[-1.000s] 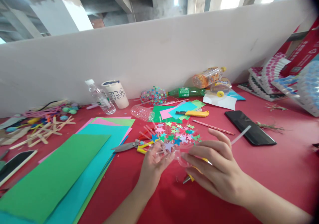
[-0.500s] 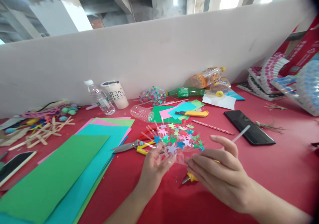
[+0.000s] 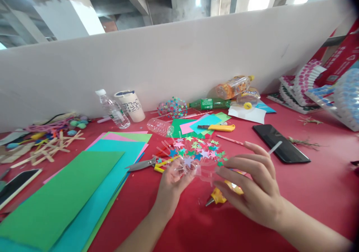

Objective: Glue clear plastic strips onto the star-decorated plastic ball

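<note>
My left hand (image 3: 177,175) is closed round the base of a clear plastic bottle piece (image 3: 193,169) cut into strips. Colourful paper stars (image 3: 205,153) cover its fanned-out strips. Just right of it hovers my right hand (image 3: 249,183), fingers apart, with nothing visible in them. Under that hand a yellow glue gun (image 3: 218,195) lies on the red table, its nozzle pointing left and partly hidden by the fingers. A whitish glue stick (image 3: 275,147) shows beyond the knuckles. Scissors (image 3: 143,165) with yellow and red handles lie open left of the stars.
Coloured paper sheets (image 3: 67,192) are stacked at left. A yellow utility knife (image 3: 221,127), a pencil (image 3: 230,140) and a black phone (image 3: 280,143) lie beyond my hands. A water bottle (image 3: 113,110), a cup (image 3: 131,106) and a green bottle (image 3: 210,103) are along the white partition.
My right hand has drawn back slightly to the right from the strips and its fingers have spread, showing more of the glue gun. The starred bottle piece has shifted slightly left.
</note>
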A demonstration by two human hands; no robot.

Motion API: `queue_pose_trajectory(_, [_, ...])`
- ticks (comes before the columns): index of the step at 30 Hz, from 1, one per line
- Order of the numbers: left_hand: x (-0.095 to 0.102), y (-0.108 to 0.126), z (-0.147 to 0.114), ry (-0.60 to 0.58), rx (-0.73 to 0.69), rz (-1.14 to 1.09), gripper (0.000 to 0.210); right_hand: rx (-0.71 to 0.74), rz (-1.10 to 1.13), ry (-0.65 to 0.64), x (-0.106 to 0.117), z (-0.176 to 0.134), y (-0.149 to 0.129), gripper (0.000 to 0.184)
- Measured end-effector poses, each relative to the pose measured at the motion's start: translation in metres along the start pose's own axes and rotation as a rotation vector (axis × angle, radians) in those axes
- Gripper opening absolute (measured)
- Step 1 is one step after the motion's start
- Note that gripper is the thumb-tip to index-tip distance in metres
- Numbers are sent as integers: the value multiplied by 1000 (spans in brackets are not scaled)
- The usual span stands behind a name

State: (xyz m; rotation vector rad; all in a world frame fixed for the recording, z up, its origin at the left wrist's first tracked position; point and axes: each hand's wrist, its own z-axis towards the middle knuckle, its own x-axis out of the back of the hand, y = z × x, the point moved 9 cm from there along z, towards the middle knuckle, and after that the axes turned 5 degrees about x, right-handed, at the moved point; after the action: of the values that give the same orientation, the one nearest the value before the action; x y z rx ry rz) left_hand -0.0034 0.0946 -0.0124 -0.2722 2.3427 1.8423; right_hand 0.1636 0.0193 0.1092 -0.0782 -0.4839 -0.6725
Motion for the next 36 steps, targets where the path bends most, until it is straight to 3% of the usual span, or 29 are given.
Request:
queue_pose_trajectory(5, [-5,3,-1,-28,-1,12,30,27,-18,19,3,1,-4,21])
queue_pose_trajectory(11, [1,1,0,8,-8,30,41,8,-10,-41,-2,0,-4,18])
queue_pose_trajectory(16, [-6,0,-1,-76,-22,67,35,18,3,-34,-2,1,-5,16])
queue_pose_trajectory(23, [-6,0,-1,-63,-3,87,35,26,-10,-11,2,1,-5,24])
queue_pose_trajectory(29, [0,-3,0,0,24,73,44,13,36,-67,-5,3,-4,17])
queue_pose_trajectory(36, [1,-5,2,-7,35,67,49,-1,92,-110,-10,4,-5,12])
